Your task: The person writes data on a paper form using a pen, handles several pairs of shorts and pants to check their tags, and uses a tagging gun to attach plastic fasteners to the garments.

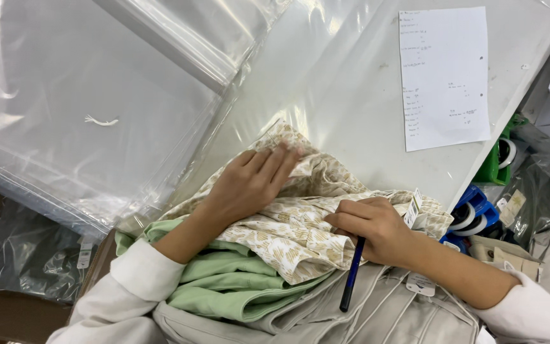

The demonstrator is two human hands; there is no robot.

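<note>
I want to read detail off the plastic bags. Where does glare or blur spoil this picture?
Head view: bright glare streaks the clear bags and the table; the sheet's writing is too small to read; both hands, left and right, and the printed cloth look sharp.

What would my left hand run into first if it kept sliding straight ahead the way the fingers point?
The left hand lies flat on the cream patterned garment, fingers pointing up and right. Straight on, it would probably cross the garment's edge onto the bare white table; the printed sheet lies further along.
</note>
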